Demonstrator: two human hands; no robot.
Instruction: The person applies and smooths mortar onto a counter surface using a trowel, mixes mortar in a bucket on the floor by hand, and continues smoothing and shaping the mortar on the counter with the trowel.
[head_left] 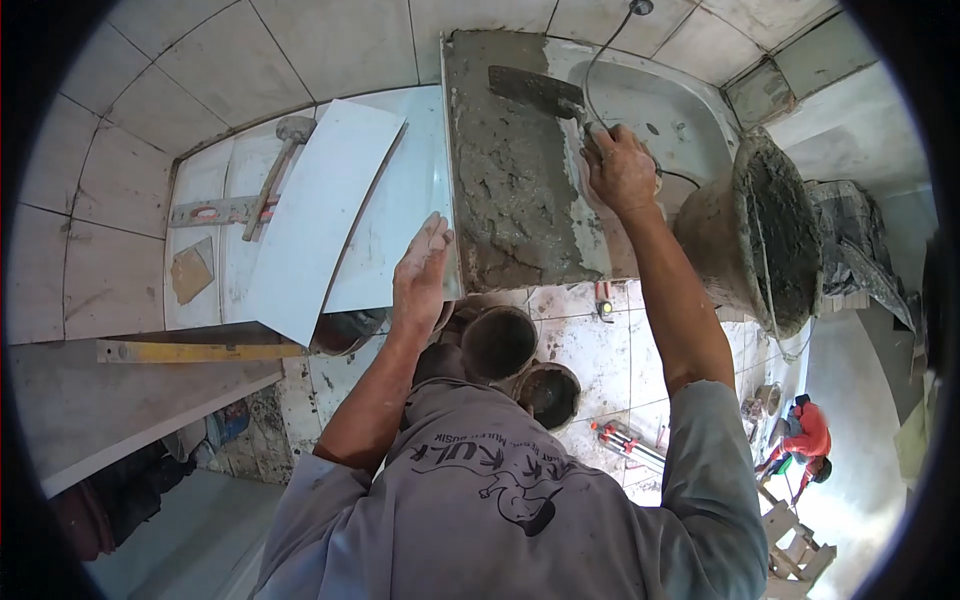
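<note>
My right hand (625, 170) is wrapped round the handle of a trowel (535, 90), whose dark, mortar-smeared blade lies over the far part of a wet grey mortar bed (510, 180). The mortar covers the counter up to a pale sink basin (690, 115). My left hand (424, 268), dusty at the fingers, is stretched out and holds nothing. It is by the near left edge of the mortar, beside a white tile surface (405, 215); whether it touches that edge I cannot tell. A loose white tile (325, 200) lies at an angle on the left.
A hammer (280, 165), a level (215, 212) and a tile scrap (192, 270) lie left. A mortar-filled bucket (775, 230) stands right, near a cable (590, 80). Below are buckets (500, 340) and a tile cutter (630, 443). A person in red (808, 435) bends at lower right.
</note>
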